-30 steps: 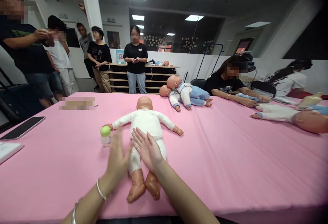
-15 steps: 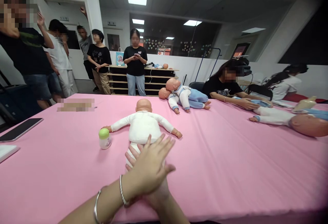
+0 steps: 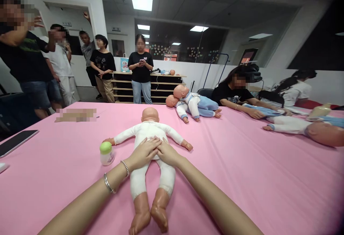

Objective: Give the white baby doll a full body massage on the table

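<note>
A baby doll (image 3: 153, 129) with a white cloth body lies on the pink table, head away from me, arms spread and both feet toward me. My left hand (image 3: 143, 152) rests flat on the lower part of its torso, fingers stretched. Beside it, my right hand (image 3: 168, 151) lies on the same part of the doll, and the fingertips of the two hands meet or overlap. A small jar (image 3: 107, 153) with a green lid stands by the doll's hand on the left.
Two dolls in blue and white (image 3: 197, 104) lie at the far edge. A dark tablet (image 3: 18, 142) is at the left. On the right a person (image 3: 235, 91) handles blue cloth near another doll (image 3: 295, 125). Several people stand behind the pink table (image 3: 228, 156).
My hands were crossed and raised over the doll's legs; they have parted and come down side by side on its torso. The doll's legs and feet now show.
</note>
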A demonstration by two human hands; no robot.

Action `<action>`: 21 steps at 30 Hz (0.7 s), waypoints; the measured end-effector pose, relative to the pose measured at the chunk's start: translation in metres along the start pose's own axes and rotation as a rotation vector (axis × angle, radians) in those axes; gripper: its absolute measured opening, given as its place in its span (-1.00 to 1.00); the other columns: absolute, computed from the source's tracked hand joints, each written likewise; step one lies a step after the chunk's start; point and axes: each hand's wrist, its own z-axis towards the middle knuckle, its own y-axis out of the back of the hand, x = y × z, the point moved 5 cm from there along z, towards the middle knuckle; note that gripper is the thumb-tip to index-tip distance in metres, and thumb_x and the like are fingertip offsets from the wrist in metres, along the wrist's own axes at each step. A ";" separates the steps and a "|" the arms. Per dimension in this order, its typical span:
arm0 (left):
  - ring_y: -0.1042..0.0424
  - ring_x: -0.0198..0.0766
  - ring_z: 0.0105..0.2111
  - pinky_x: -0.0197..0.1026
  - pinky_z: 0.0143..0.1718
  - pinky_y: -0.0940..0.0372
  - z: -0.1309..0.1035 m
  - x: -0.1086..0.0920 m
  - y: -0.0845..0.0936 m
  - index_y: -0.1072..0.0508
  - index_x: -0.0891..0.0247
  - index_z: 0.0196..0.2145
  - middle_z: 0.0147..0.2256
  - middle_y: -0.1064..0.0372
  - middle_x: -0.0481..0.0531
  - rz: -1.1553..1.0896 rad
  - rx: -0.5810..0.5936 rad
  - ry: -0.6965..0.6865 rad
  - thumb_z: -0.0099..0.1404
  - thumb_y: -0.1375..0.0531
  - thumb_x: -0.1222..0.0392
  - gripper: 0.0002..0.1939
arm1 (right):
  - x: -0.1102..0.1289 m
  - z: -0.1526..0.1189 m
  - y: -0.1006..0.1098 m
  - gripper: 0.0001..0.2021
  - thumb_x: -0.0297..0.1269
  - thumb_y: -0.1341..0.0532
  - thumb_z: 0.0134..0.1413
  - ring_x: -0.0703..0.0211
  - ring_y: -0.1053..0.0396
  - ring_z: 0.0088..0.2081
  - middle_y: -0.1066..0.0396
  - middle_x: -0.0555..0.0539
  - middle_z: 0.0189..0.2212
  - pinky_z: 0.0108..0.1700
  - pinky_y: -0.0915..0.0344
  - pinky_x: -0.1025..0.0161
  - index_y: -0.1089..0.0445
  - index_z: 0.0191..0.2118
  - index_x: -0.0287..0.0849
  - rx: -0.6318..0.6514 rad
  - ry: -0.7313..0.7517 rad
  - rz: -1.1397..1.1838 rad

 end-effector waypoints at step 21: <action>0.36 0.08 0.27 0.36 0.16 0.37 0.011 0.058 -0.005 0.01 0.06 0.24 0.29 0.30 -0.07 0.136 0.074 0.579 0.30 0.17 -0.11 -0.41 | -0.027 0.025 -0.004 -0.49 -0.18 0.08 0.21 -0.04 0.22 0.29 0.15 -0.16 0.28 0.23 0.22 -0.13 -0.01 0.24 -0.19 0.037 -0.103 -0.902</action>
